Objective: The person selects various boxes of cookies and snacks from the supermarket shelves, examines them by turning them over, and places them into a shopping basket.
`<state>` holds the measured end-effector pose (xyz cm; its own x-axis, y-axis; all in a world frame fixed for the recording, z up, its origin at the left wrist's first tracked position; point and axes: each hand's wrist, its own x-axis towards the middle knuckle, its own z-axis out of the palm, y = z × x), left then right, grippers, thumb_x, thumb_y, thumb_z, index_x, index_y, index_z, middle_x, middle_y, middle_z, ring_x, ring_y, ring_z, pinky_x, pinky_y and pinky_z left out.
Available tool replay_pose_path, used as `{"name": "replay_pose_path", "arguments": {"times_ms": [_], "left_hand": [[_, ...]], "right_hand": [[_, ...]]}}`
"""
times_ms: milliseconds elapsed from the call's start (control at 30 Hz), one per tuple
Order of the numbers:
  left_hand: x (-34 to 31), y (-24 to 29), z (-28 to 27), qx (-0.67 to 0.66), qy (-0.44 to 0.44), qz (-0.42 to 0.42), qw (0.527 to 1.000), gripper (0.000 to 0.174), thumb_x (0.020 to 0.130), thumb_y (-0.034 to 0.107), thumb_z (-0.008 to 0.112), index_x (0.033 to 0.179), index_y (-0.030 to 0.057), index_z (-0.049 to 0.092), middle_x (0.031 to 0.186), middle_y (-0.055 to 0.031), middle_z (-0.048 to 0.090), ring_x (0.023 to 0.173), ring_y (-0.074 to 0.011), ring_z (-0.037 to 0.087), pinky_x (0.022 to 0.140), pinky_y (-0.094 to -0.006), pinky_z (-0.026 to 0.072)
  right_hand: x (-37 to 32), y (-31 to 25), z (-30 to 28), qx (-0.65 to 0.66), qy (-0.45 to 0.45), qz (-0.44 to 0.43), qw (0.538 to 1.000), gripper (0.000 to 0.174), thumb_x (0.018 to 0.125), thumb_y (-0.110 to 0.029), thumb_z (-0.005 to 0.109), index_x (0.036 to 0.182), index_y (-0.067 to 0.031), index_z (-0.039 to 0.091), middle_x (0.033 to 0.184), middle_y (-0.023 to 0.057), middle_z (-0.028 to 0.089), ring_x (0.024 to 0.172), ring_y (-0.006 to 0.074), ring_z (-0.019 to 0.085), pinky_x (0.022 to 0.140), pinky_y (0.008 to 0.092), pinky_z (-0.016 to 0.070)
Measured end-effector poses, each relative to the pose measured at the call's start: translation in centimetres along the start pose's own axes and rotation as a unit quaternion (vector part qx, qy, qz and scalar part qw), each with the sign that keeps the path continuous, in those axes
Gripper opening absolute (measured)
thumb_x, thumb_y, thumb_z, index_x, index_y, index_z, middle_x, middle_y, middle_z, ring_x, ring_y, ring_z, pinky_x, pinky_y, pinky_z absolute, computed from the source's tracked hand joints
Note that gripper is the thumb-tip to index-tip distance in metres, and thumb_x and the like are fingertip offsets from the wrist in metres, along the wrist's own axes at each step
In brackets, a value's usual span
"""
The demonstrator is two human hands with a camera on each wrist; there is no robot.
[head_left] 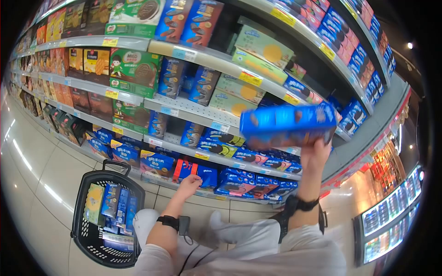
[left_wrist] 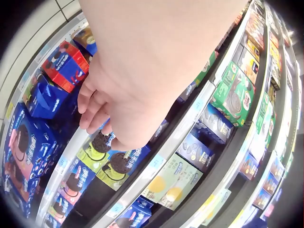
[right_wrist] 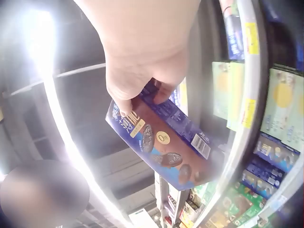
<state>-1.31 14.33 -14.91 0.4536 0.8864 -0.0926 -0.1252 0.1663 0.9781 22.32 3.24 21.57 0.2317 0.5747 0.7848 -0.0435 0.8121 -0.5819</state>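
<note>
My right hand (head_left: 315, 155) grips one end of a blue and brown box of thin chocolate cookies (head_left: 287, 120), raised in front of the shelves. In the right wrist view, thumb and fingers hold the same cookie box (right_wrist: 164, 145) by its end, its printed front and barcode side showing. My left hand (head_left: 189, 186) is low, by the bottom shelf, fingers loosely bent and nothing in them. It overlaps a red and blue box (head_left: 183, 168) from above. In the left wrist view that hand (left_wrist: 116, 107) hangs before green-and-blue cookie packs (left_wrist: 111, 164).
A dark shopping basket (head_left: 79, 202) stands on the tiled floor at left, holding a yellow-green box (head_left: 94, 203) and several blue packs (head_left: 110, 200). Long shelves of biscuit boxes run across the front, with price labels on their edges (head_left: 251, 78). A lit display (head_left: 391, 211) is at right.
</note>
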Motion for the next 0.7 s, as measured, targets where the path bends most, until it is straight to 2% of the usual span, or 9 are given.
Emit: {"name": "replay_pose_path", "arguments": {"times_ms": [33, 100, 167, 200, 333, 433, 533, 633, 700], "left_hand": [[0.2, -0.1, 0.0, 0.009, -0.013, 0.007, 1.000, 0.018, 0.086, 0.017, 0.057, 0.100, 0.0050, 0.058, 0.086, -0.0043, 0.063, 0.072, -0.0107, 0.059, 0.059, -0.0235, 0.0446], [-1.4, 2.8, 1.0, 0.041, -0.019, -0.013, 0.999, 0.022, 0.086, 0.018, 0.059, 0.102, 0.0032, 0.057, 0.088, -0.0049, 0.063, 0.075, -0.0115, 0.060, 0.062, -0.0229, 0.0450], [-2.7, 3.6, 1.9, 0.011, -0.034, 0.021, 0.999, 0.028, 0.086, 0.016, 0.061, 0.107, -0.0026, 0.055, 0.088, -0.0081, 0.063, 0.078, -0.0148, 0.061, 0.070, -0.0263, 0.0484], [-3.0, 3.4, 2.3, -0.005, -0.056, 0.033, 0.998, 0.029, 0.087, 0.018, 0.060, 0.109, -0.0009, 0.054, 0.092, -0.0070, 0.063, 0.083, -0.0141, 0.060, 0.072, -0.0257, 0.0475], [-6.1, 5.4, 4.9, 0.028, -0.073, 0.001, 0.997, 0.031, 0.089, 0.020, 0.059, 0.112, 0.0010, 0.054, 0.096, -0.0062, 0.062, 0.086, -0.0142, 0.060, 0.074, -0.0268, 0.0472], [-8.4, 7.8, 7.4, 0.004, -0.103, 0.012, 0.995, 0.033, 0.090, 0.021, 0.057, 0.117, 0.0028, 0.050, 0.101, -0.0060, 0.061, 0.091, -0.0149, 0.059, 0.078, -0.0277, 0.0458], [-10.2, 10.6, 9.7, -0.023, -0.183, 0.108, 0.977, 0.037, 0.091, 0.015, 0.053, 0.125, 0.0035, 0.042, 0.113, -0.0092, 0.056, 0.101, -0.0189, 0.057, 0.081, -0.0287, 0.0433], [-12.2, 12.5, 11.9, -0.063, -0.181, 0.152, 0.969, 0.041, 0.087, 0.009, 0.059, 0.124, 0.0019, 0.043, 0.111, -0.0087, 0.055, 0.103, -0.0185, 0.056, 0.088, -0.0317, 0.0436], [-12.6, 11.8, 12.6, -0.053, -0.186, 0.163, 0.967, 0.047, 0.085, 0.005, 0.061, 0.126, 0.0009, 0.041, 0.114, -0.0092, 0.053, 0.105, -0.0187, 0.054, 0.089, -0.0329, 0.0436]], "right_hand": [[-2.8, -0.1, -0.9, 0.022, 0.023, 0.038, 0.999, 0.068, 0.076, -0.021, 0.075, 0.130, -0.0068, 0.036, 0.118, 0.0056, 0.052, 0.109, 0.0227, 0.053, 0.093, 0.0397, 0.0437], [-7.9, 0.2, -3.6, 0.035, 0.042, 0.088, 0.995, 0.062, 0.080, -0.027, 0.071, 0.130, -0.0093, 0.038, 0.120, 0.0036, 0.053, 0.113, 0.0220, 0.051, 0.093, 0.0429, 0.0437], [-11.9, 0.4, -6.0, 0.064, 0.081, 0.136, 0.985, 0.060, 0.080, -0.027, 0.070, 0.128, -0.0092, 0.040, 0.119, 0.0035, 0.054, 0.111, 0.0217, 0.052, 0.092, 0.0420, 0.0438], [-13.3, 0.4, -6.4, 0.074, 0.099, 0.142, 0.982, 0.059, 0.081, -0.028, 0.069, 0.128, -0.0086, 0.040, 0.119, 0.0044, 0.054, 0.111, 0.0220, 0.052, 0.094, 0.0411, 0.0418], [-16.4, -0.9, -7.5, 0.120, 0.179, 0.167, 0.962, 0.072, 0.075, -0.019, 0.074, 0.134, -0.0055, 0.035, 0.120, 0.0070, 0.053, 0.111, 0.0233, 0.053, 0.094, 0.0407, 0.0433], [-17.6, -1.3, -8.8, 0.151, 0.178, 0.189, 0.954, 0.069, 0.077, -0.018, 0.072, 0.134, -0.0063, 0.036, 0.123, 0.0066, 0.051, 0.113, 0.0223, 0.051, 0.098, 0.0395, 0.0398], [-18.7, -1.0, -9.7, 0.177, 0.191, 0.191, 0.946, 0.065, 0.079, -0.016, 0.069, 0.134, -0.0068, 0.036, 0.124, 0.0061, 0.051, 0.115, 0.0217, 0.050, 0.100, 0.0395, 0.0373], [-19.4, -0.9, -10.0, 0.211, 0.186, 0.192, 0.940, 0.062, 0.080, -0.014, 0.067, 0.134, -0.0065, 0.036, 0.124, 0.0055, 0.052, 0.115, 0.0219, 0.049, 0.100, 0.0397, 0.0367], [-19.9, -1.0, -10.1, 0.234, 0.183, 0.189, 0.936, 0.060, 0.081, -0.012, 0.066, 0.133, -0.0072, 0.037, 0.124, 0.0052, 0.051, 0.116, 0.0223, 0.049, 0.100, 0.0407, 0.0369]]}}
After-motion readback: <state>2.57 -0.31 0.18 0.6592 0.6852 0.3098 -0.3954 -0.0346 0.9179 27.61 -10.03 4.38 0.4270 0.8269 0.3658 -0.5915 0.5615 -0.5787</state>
